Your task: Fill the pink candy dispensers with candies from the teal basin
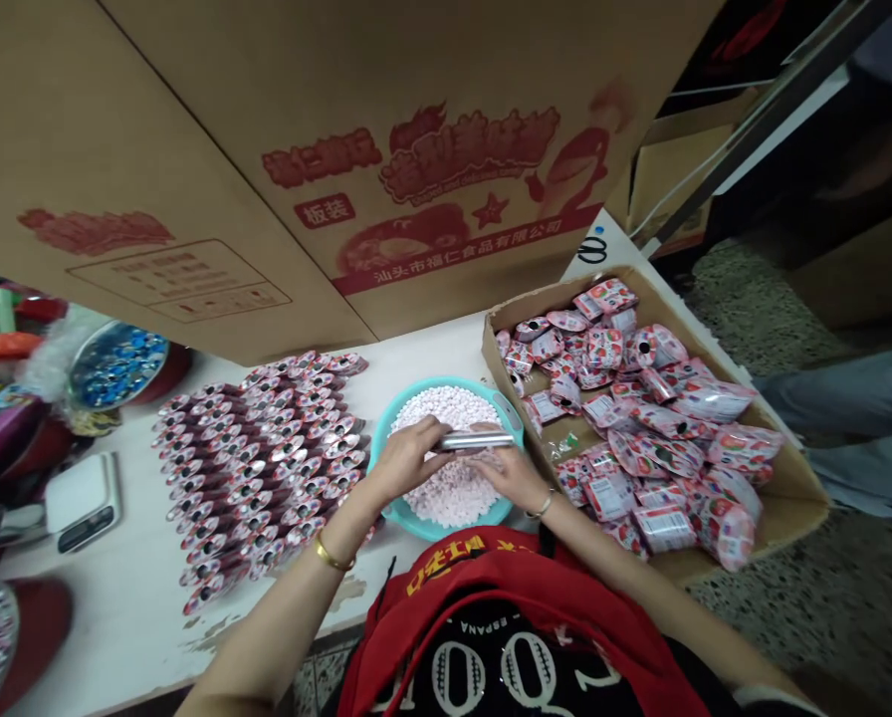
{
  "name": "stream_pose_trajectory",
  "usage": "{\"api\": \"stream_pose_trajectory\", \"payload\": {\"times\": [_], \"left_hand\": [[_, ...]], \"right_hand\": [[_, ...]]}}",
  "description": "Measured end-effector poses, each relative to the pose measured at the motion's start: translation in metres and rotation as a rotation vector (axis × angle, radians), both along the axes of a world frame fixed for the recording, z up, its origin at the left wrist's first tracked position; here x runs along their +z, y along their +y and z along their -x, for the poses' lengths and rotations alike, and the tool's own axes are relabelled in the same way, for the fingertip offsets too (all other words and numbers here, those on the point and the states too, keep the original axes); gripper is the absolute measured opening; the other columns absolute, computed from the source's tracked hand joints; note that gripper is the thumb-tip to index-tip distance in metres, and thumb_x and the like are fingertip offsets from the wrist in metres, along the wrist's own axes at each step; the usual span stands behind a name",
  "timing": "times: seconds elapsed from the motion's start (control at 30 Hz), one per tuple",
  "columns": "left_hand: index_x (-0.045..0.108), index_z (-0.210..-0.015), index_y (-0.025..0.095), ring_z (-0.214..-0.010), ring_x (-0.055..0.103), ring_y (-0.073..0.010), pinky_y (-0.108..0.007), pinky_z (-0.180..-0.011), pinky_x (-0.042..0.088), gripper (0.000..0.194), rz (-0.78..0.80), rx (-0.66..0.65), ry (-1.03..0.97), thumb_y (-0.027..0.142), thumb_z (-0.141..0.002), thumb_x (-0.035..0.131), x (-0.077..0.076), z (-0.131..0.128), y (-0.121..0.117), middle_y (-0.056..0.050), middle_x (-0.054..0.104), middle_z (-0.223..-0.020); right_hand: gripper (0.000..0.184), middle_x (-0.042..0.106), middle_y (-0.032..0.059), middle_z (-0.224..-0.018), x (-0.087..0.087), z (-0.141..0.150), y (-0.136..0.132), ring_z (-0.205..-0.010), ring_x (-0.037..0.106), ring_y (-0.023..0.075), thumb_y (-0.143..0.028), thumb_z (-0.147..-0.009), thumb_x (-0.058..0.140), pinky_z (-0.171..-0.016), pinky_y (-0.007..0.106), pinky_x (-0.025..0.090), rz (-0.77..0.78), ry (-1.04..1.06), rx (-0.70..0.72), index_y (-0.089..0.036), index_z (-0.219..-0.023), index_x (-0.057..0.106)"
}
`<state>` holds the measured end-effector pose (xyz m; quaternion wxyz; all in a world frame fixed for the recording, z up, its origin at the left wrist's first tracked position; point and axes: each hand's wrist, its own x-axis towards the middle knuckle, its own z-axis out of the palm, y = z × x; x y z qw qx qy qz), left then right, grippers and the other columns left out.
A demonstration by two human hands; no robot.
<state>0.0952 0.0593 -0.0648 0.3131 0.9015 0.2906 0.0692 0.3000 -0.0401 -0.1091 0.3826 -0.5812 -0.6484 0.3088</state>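
A silver tube [477,440] lies crosswise between both hands, just above a teal basin [455,382] heaped with pale pink round candies [446,493]. The left hand [407,460], with a gold bangle on its wrist, closes around the tube's left end. The right hand [507,476], wearing a thin bracelet, holds the other end with its fingers bent. Rows of pink-patterned tubes [259,468] lie on the white counter [117,617] left of the basin. To its right sits a cardboard tray [789,503] of pink-and-white packets [662,418]. A large printed carton [341,129] fills the top of the frame.
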Motion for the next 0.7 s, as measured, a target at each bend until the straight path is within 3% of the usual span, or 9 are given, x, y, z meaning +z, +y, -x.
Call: {"api": "stream_pose_trajectory", "payload": {"times": [0.1,0.17,0.27,0.37,0.47,0.53,0.63,0.7], "left_hand": [[0.054,-0.116,0.023,-0.089,0.059,-0.0171,-0.028,-0.077,0.047,0.032,-0.084,0.242,-0.02,0.04,-0.089,0.054,-0.014,0.016,0.044,-0.005,0.059,-0.099],[0.055,-0.115,0.022,-0.09,0.058,-0.0179,-0.028,-0.078,0.046,0.033,-0.141,0.412,0.047,0.042,-0.089,0.054,-0.032,0.034,0.079,-0.006,0.058,-0.101],[0.057,-0.116,0.02,-0.098,0.058,-0.0206,-0.028,-0.079,0.045,0.035,-0.152,0.549,0.229,0.041,-0.088,0.054,-0.064,0.063,0.126,-0.008,0.058,-0.109],[0.056,-0.121,0.021,-0.102,0.058,-0.023,-0.029,-0.077,0.045,0.038,-0.105,0.613,0.407,0.039,-0.088,0.053,-0.092,0.086,0.154,-0.011,0.056,-0.117],[0.056,-0.124,0.022,-0.101,0.059,-0.025,-0.03,-0.076,0.045,0.041,-0.084,0.671,0.494,0.041,-0.088,0.052,-0.109,0.096,0.162,-0.012,0.052,-0.124],[0.053,-0.128,0.021,-0.101,0.06,-0.0259,-0.031,-0.076,0.046,0.048,-0.109,0.725,0.472,0.045,-0.087,0.054,-0.111,0.097,0.156,-0.013,0.051,-0.125],[0.05,-0.131,0.02,-0.102,0.059,-0.0241,-0.031,-0.081,0.046,0.05,-0.131,0.731,0.333,0.047,-0.089,0.048,-0.101,0.094,0.131,-0.012,0.054,-0.123],[0.054,-0.127,0.021,-0.101,0.06,-0.0209,-0.03,-0.085,0.046,0.042,-0.056,0.581,0.254,0.043,-0.093,0.042,-0.086,0.093,0.104,-0.009,0.061,-0.114]], "right_hand": [[0.036,0.058,0.0106,-0.116,0.0,-0.054,0.014,-0.113,0.053,0.0268,-0.031,-0.088,0.052,-0.1,0.047,0.044,-0.104,-0.157,-0.255,-0.023,-0.123,0.052],[0.038,0.057,0.0132,-0.117,-0.011,-0.098,0.021,-0.114,0.051,0.0292,-0.029,-0.087,0.049,-0.099,0.051,0.042,-0.103,-0.325,-0.387,-0.02,-0.124,0.051],[0.054,0.055,0.018,-0.121,-0.043,-0.152,0.023,-0.116,0.049,0.0333,-0.02,-0.078,0.052,-0.099,0.053,0.043,0.08,-0.638,-0.328,-0.014,-0.131,0.045],[0.065,0.054,0.0183,-0.121,-0.075,-0.172,0.021,-0.117,0.049,0.034,-0.016,-0.072,0.055,-0.098,0.051,0.045,0.249,-0.842,-0.24,-0.013,-0.135,0.042],[0.068,0.051,0.0204,-0.124,-0.093,-0.17,0.019,-0.115,0.051,0.0337,-0.012,-0.072,0.053,-0.095,0.05,0.046,0.295,-0.914,-0.241,-0.012,-0.138,0.038],[0.069,0.049,0.0217,-0.126,-0.097,-0.167,0.019,-0.114,0.052,0.0334,-0.011,-0.073,0.05,-0.093,0.049,0.047,0.292,-0.89,-0.255,-0.012,-0.14,0.036],[0.066,0.048,0.0206,-0.126,-0.095,-0.172,0.015,-0.113,0.054,0.0322,-0.015,-0.076,0.048,-0.093,0.047,0.048,0.282,-0.748,-0.245,-0.012,-0.14,0.034],[0.06,0.051,0.0199,-0.124,-0.089,-0.178,0.01,-0.114,0.054,0.0316,-0.018,-0.079,0.047,-0.095,0.047,0.048,0.266,-0.633,-0.276,-0.011,-0.137,0.036]]}}
